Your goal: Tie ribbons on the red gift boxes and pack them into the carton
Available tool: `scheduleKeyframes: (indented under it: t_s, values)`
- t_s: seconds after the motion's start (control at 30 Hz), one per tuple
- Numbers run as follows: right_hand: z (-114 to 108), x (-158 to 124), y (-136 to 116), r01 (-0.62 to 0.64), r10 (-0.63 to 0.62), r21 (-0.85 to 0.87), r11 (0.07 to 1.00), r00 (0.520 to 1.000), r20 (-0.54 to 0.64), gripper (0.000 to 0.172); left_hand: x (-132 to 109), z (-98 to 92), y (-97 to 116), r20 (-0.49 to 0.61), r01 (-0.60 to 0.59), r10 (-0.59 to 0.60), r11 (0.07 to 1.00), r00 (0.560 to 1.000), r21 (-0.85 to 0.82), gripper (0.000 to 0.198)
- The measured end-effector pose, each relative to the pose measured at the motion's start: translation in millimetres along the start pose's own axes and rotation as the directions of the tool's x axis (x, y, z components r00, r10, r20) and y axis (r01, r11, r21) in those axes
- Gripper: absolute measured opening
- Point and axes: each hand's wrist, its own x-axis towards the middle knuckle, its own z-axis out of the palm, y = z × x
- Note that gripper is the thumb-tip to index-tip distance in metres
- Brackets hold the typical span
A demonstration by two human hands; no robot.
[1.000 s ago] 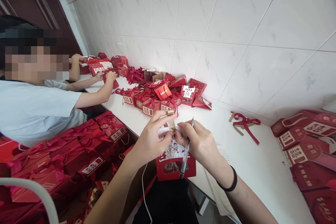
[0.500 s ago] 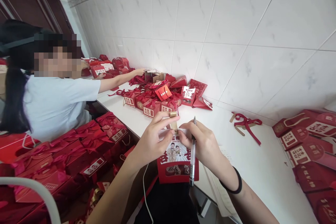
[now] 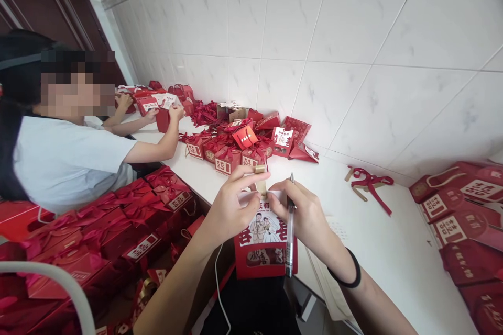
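Observation:
In front of me is a red gift box (image 3: 261,264) with a printed couple on a white panel and a small window below it. A gold strip (image 3: 260,186) stands up from its top. My left hand (image 3: 231,207) pinches the box's upper left edge, its index finger reaching over by the strip. At the upper right edge, the thumb and finger of my right hand (image 3: 308,220) are closed on the box too. That hand also keeps a clear pen (image 3: 290,241) with a dark cap, tilted nearly upright. My fingers partly hide the box's top.
Red boxes with ribbons (image 3: 223,159) are heaped on the white table (image 3: 385,241) by the tiled wall. A dark red ribbon (image 3: 371,183) lies to the right, near more stacked boxes (image 3: 451,225). Packed boxes (image 3: 118,220) fill the left, beside a co-worker (image 3: 70,152).
My hands stay almost still on the box. The co-worker's arm has drawn back from the heap and their hand now holds a red and white box.

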Motion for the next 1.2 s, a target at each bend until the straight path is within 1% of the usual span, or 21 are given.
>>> scheduleKeyframes:
  t_s: [0.13, 0.33, 0.47, 0.6, 0.73, 0.83, 1.03, 1.2]
  values:
    - [-2, -1, 1, -0.015, 0.015, 0.026, 1.0, 1.0, 0.008, 0.014, 1, 1.6, 2, 0.015, 0.025, -0.025, 1.0, 1.0, -0.018, 0.041]
    - [-5, 1, 0, -0.102, 0.099, 0.126, 0.987, 0.995, 0.025, 0.012, 0, 2.3, 4, 0.041, 0.034, -0.032, 0.997, 0.999, -0.07, 0.039]
    - [-7, 2, -1, -0.154, 0.142, 0.182, 0.971, 0.987, 0.073, 0.011, 0, 3.1, 4, 0.036, 0.045, -0.043, 0.997, 0.998, -0.062, 0.034]
    - [-9, 2, -1, -0.22, 0.183, 0.265, 0.939, 0.97, 0.158, 0.011, -1, 4.1, 2, 0.057, 0.041, -0.038, 0.998, 0.998, -0.046, 0.036]
    - [-11, 4, -2, -0.253, 0.187, 0.339, 0.906, 0.958, 0.217, 0.009, -2, 4.6, 0, 0.071, 0.014, -0.011, 0.999, 0.997, -0.048, 0.037]
    - [-12, 4, -2, -0.268, 0.192, 0.352, 0.897, 0.953, 0.235, 0.009, -3, 4.8, -1, 0.068, 0.008, -0.006, 0.999, 0.998, -0.04, 0.037]
    - [-9, 3, -1, -0.266, 0.2, 0.36, 0.894, 0.957, 0.209, 0.011, -3, 4.6, -1, 0.068, 0.086, -0.081, 0.994, 0.994, -0.067, 0.038]
    - [-9, 4, -1, -0.29, 0.219, 0.354, 0.889, 0.949, 0.227, 0.011, -4, 5.6, 0, 0.073, 0.098, -0.092, 0.992, 0.993, -0.08, 0.039]
